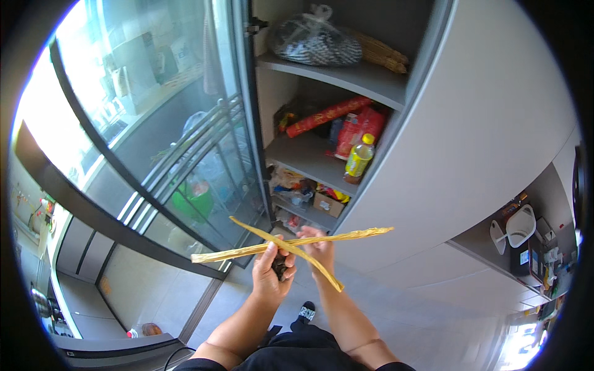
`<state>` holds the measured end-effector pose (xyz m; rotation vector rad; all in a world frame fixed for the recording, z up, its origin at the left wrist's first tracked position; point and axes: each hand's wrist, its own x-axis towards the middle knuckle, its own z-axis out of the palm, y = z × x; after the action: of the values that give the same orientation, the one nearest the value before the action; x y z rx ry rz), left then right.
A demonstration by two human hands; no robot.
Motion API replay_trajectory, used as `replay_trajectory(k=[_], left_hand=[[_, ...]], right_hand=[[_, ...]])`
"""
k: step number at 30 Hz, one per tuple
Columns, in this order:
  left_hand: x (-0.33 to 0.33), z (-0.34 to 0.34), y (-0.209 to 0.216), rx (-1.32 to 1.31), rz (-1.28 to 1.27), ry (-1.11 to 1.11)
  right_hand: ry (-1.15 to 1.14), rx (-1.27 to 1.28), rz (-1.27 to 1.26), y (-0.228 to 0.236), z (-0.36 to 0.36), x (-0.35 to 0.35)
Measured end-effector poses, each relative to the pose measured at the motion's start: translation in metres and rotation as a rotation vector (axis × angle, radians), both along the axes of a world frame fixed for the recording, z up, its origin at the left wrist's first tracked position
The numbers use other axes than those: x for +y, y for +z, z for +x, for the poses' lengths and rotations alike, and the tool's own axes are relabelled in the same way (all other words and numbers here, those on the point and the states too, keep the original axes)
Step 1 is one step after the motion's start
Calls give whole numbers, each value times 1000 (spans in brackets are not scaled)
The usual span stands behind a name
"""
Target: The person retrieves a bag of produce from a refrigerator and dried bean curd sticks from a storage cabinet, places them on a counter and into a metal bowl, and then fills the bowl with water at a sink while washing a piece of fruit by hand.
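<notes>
Two long, pale yellow, wrinkled sticks, which look like dried bean curd sticks, cross in front of me. One dried bean curd stick [362, 234] lies nearly level; the other dried bean curd stick [325, 274] slants down to the right. My left hand [267, 275] is closed round them near the crossing, thumb on top. Small dark, crumpled pieces [279, 267] are also in its fingers; their kind is unclear. My right hand [320, 248] is just behind the level stick, fingers stretched out and slightly blurred. The sticks partly cover it, and I see no grip.
Ahead stands an open cabinet with shelves [297, 154]. It holds a knotted clear bag [315, 43], a bundle of dry sticks [380, 52], a red roll [328, 116] and a yellow-capped bottle [359, 157]. A framed glass door [167, 148] stands at left, a pale cabinet front [458, 123] at right.
</notes>
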<state>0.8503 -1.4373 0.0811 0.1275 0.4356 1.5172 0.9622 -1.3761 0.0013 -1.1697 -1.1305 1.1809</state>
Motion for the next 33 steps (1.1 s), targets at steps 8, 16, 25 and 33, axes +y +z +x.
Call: replay_trajectory(k=[8, 16, 25, 33], left_hand=[[-65, -175, 10, 18, 75, 316], [-84, -287, 15, 49, 144, 434], [-70, -282, 9, -65, 169, 299], [-57, -209, 11, -12, 280, 7]], right_hand=[[47, -265, 407, 53, -223, -28], [-332, -545, 638, 78, -359, -12], [-451, -594, 763, 78, -344, 8], [-279, -510, 716, 85, -234, -35]])
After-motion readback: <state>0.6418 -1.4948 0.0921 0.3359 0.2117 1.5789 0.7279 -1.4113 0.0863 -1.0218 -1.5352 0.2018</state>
